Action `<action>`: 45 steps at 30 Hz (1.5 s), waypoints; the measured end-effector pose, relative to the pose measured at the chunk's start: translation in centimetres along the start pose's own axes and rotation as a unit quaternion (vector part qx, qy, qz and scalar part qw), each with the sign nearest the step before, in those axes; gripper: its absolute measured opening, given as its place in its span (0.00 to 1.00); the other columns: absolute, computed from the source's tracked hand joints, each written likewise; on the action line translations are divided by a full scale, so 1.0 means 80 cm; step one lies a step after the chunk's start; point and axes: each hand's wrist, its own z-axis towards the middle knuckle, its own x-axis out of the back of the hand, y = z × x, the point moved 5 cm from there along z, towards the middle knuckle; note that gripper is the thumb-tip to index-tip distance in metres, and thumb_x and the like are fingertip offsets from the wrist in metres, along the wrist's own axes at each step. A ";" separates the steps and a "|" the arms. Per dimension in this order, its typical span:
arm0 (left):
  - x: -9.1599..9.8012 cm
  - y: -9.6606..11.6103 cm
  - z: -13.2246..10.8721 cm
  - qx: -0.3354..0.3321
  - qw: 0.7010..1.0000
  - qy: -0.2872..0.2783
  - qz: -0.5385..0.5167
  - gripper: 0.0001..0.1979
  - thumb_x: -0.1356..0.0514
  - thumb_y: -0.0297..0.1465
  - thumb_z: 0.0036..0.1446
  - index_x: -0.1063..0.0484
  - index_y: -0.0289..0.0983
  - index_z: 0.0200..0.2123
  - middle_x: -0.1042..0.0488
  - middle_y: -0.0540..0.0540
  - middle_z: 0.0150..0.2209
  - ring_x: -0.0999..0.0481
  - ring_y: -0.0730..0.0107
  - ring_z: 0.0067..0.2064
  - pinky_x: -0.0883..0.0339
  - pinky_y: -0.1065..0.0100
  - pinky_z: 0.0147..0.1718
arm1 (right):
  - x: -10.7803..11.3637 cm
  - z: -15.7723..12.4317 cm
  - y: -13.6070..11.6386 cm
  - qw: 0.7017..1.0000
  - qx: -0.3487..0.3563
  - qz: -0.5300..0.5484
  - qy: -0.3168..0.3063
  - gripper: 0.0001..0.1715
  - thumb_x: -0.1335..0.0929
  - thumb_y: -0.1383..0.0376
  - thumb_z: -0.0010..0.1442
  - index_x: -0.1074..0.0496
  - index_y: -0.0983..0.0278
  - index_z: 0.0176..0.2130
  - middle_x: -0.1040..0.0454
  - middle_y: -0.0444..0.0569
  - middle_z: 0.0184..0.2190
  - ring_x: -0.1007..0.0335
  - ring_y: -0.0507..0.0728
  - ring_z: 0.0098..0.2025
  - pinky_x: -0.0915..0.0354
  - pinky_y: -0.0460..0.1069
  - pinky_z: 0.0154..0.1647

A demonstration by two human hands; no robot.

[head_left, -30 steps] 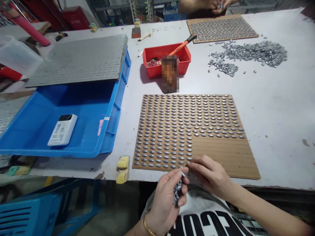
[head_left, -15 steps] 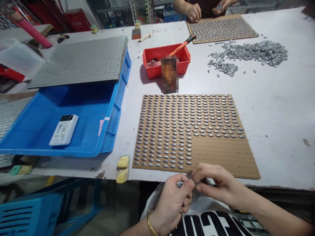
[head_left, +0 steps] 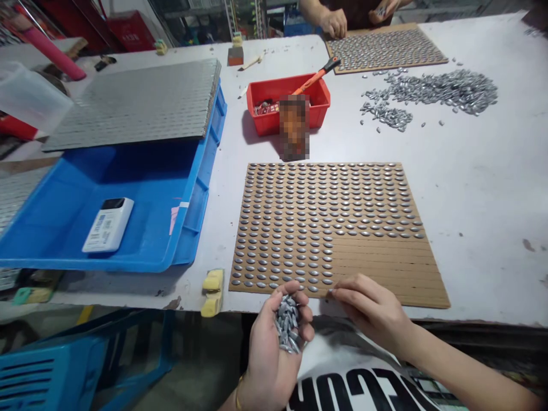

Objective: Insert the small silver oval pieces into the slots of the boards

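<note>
My left hand [head_left: 270, 349] is cupped palm up around a heap of small silver spindle-shaped metal pieces [head_left: 288, 319], just below the front edge of a brown grooved cardboard board [head_left: 385, 268]. At that edge, my right hand [head_left: 372, 311] pinches one silver piece [head_left: 331, 291] between thumb and fingertips, close to the end of the lowest row. Similar pieces lie in neat rows over the board's back and left parts. Its front right part shows bare grooves. Whether the pinched piece touches the board I cannot tell.
Loose metal pieces [head_left: 462, 91] form a pile at the back right. A red bin [head_left: 319, 117] with an orange-handled tool stands behind the board. To the left is a blue crate [head_left: 145, 260] holding a white device [head_left: 108, 225]. Across the table, a person's hands work at another board [head_left: 385, 51].
My hands have come apart. The left has turned palm up, showing the heap of pieces, while the right has moved to the board's front edge with one piece.
</note>
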 end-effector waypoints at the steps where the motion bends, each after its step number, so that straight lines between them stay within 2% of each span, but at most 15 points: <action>1: 0.001 -0.001 -0.001 0.005 1.000 0.002 0.004 0.12 0.44 0.33 0.60 0.29 0.33 0.43 0.29 0.45 0.33 0.29 0.73 0.29 0.39 0.74 0.21 | -0.007 -0.002 0.002 1.000 0.010 -0.020 -0.004 0.16 0.39 0.74 0.63 0.28 0.63 0.46 0.25 0.54 0.38 0.30 0.56 0.38 0.31 0.50 0.35; 4: 0.005 -0.015 0.001 0.036 0.998 -0.014 0.045 0.13 0.44 0.32 0.59 0.30 0.33 0.46 0.29 0.45 0.32 0.30 0.75 0.27 0.42 0.75 0.20 | -0.023 -0.008 0.005 0.997 0.033 -0.063 -0.027 0.16 0.39 0.74 0.63 0.28 0.64 0.47 0.25 0.56 0.39 0.31 0.57 0.36 0.32 0.51 0.34; 8: 0.005 -0.024 0.003 0.033 0.994 -0.040 0.097 0.12 0.43 0.32 0.59 0.32 0.35 0.46 0.31 0.48 0.30 0.34 0.78 0.24 0.49 0.77 0.17 | -0.031 -0.010 0.007 0.994 0.040 -0.091 -0.047 0.17 0.40 0.74 0.63 0.29 0.65 0.48 0.26 0.56 0.39 0.32 0.57 0.36 0.32 0.52 0.34; 15: -0.003 -0.023 0.004 0.013 0.990 -0.061 0.130 0.08 0.43 0.33 0.59 0.34 0.36 0.41 0.29 0.47 0.30 0.32 0.76 0.24 0.47 0.76 0.18 | -0.033 -0.009 0.007 0.991 0.047 -0.097 -0.078 0.16 0.38 0.74 0.62 0.30 0.66 0.48 0.28 0.56 0.39 0.35 0.58 0.38 0.32 0.52 0.35; 19: -0.003 -0.027 0.008 0.019 0.987 -0.074 0.138 0.11 0.41 0.35 0.58 0.31 0.33 0.41 0.29 0.46 0.30 0.34 0.79 0.24 0.48 0.76 0.18 | -0.034 -0.009 0.008 0.991 0.048 -0.101 -0.077 0.16 0.39 0.74 0.63 0.31 0.67 0.48 0.29 0.57 0.40 0.37 0.58 0.37 0.33 0.52 0.34; 24: -0.002 -0.029 0.011 0.024 0.991 -0.056 0.120 0.14 0.40 0.35 0.58 0.29 0.31 0.43 0.33 0.48 0.29 0.38 0.82 0.24 0.52 0.78 0.17 | -0.036 -0.009 0.009 0.991 0.044 -0.102 -0.079 0.14 0.39 0.74 0.62 0.30 0.67 0.46 0.29 0.56 0.38 0.37 0.57 0.35 0.33 0.52 0.33; 27: -0.006 -0.027 0.011 0.018 0.992 -0.050 0.112 0.14 0.42 0.33 0.59 0.29 0.30 0.45 0.33 0.47 0.30 0.36 0.79 0.26 0.51 0.77 0.18 | -0.029 -0.004 0.007 0.994 0.018 -0.071 -0.075 0.16 0.39 0.73 0.63 0.30 0.66 0.48 0.28 0.55 0.38 0.34 0.57 0.36 0.32 0.52 0.34; 31: -0.015 -0.026 0.014 0.017 0.990 -0.063 0.127 0.12 0.41 0.31 0.58 0.32 0.33 0.45 0.31 0.47 0.31 0.36 0.80 0.26 0.52 0.78 0.18 | -0.004 0.008 0.001 0.998 -0.029 0.047 -0.023 0.17 0.39 0.73 0.64 0.32 0.63 0.51 0.27 0.54 0.41 0.30 0.56 0.41 0.29 0.49 0.38; 35: -0.025 -0.027 0.019 0.020 0.983 -0.087 0.160 0.10 0.40 0.35 0.59 0.35 0.35 0.38 0.32 0.50 0.28 0.37 0.81 0.24 0.53 0.78 0.17 | 0.012 0.017 -0.008 0.994 -0.001 0.112 -0.012 0.17 0.38 0.75 0.63 0.32 0.64 0.50 0.28 0.56 0.44 0.30 0.57 0.46 0.30 0.50 0.43; 41: -0.041 -0.034 0.030 0.043 0.976 -0.092 0.194 0.12 0.39 0.38 0.58 0.37 0.36 0.33 0.37 0.54 0.25 0.41 0.84 0.21 0.57 0.79 0.15 | 0.021 0.018 -0.016 0.993 0.110 0.035 -0.024 0.15 0.36 0.74 0.62 0.30 0.66 0.49 0.26 0.55 0.39 0.30 0.56 0.39 0.31 0.50 0.38; 43: -0.047 -0.034 0.033 0.040 0.977 -0.091 0.190 0.12 0.39 0.37 0.58 0.36 0.35 0.33 0.37 0.53 0.25 0.41 0.83 0.22 0.57 0.79 0.16 | 0.026 0.019 -0.007 0.994 0.111 0.007 -0.018 0.16 0.36 0.73 0.62 0.30 0.67 0.49 0.26 0.56 0.39 0.30 0.56 0.38 0.31 0.50 0.37; 45: -0.053 -0.031 0.035 0.030 0.982 -0.084 0.169 0.11 0.41 0.37 0.59 0.34 0.34 0.36 0.34 0.51 0.27 0.39 0.82 0.23 0.55 0.78 0.16 | 0.035 0.024 0.011 0.997 0.077 -0.009 0.013 0.16 0.36 0.74 0.62 0.29 0.66 0.48 0.26 0.55 0.38 0.30 0.55 0.38 0.31 0.49 0.36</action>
